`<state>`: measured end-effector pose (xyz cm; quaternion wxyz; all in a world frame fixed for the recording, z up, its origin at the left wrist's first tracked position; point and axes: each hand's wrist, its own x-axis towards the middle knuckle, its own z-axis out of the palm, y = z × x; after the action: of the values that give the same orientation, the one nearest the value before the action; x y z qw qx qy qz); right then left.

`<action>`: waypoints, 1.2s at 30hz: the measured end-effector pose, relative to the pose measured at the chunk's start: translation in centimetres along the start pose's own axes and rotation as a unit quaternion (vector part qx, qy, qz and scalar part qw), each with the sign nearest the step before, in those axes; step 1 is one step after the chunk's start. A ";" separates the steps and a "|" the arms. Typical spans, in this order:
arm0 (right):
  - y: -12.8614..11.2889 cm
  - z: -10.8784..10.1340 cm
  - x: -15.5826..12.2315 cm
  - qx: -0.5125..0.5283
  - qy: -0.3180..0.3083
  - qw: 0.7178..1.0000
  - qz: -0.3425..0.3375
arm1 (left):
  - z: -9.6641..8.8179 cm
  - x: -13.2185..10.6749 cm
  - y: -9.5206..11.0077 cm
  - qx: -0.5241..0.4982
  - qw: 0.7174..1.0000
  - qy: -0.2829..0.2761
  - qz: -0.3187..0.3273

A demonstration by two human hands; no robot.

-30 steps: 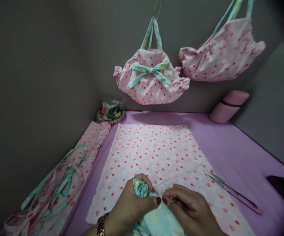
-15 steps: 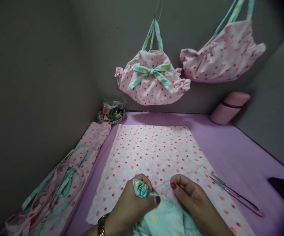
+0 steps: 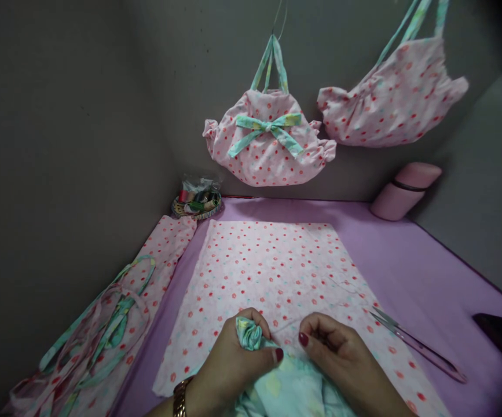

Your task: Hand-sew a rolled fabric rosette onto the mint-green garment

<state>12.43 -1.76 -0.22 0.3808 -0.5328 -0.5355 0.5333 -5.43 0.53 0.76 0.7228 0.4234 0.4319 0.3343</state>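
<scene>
My left hand (image 3: 233, 362) is closed round a gathered bunch of mint-green patterned cloth (image 3: 251, 335), whose loose part (image 3: 285, 391) spreads out below between my hands. My right hand (image 3: 341, 359) sits just right of it, fingers pinched together; a thin thread (image 3: 288, 323) runs from the bunch toward those fingers, so they seem to hold a needle or thread too small to name. Both hands rest over a flat sheet of pink dotted fabric (image 3: 277, 266) on the purple table (image 3: 428, 278).
Scissors (image 3: 416, 343) lie right of my right hand. A dish of thread spools (image 3: 196, 200) stands in the back left corner. Pink fabric pieces with mint straps (image 3: 103, 330) lie at left. Two pink bags (image 3: 268, 133) (image 3: 394, 98) hang on the wall; a pink cylinder (image 3: 405, 188) leans back right.
My right hand drew away from the green bunch up and to the right, pulling the thread out, then settled slightly back. My left hand kept its grip.
</scene>
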 end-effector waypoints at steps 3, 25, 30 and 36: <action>-0.1 0.4 -0.2 -0.064 -0.031 0.997 -0.024 | 0.1 0.0 0.1 -0.010 1.000 -0.001 0.007; -0.7 1.2 -0.5 0.031 -0.029 0.999 0.005 | 0.2 -0.6 -0.3 0.192 0.980 0.026 0.035; -0.4 1.1 -0.4 -0.072 -0.018 0.997 -0.022 | -0.1 -0.2 -0.7 0.155 0.986 0.035 0.050; -0.2 1.4 -0.6 -0.145 0.010 0.985 -0.091 | 0.3 -0.7 -0.6 0.240 0.966 0.058 0.076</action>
<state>11.10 -2.54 -0.10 0.3515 -0.5369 -0.6495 0.4079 -5.36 -0.43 0.50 0.5464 0.5960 0.5071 0.2984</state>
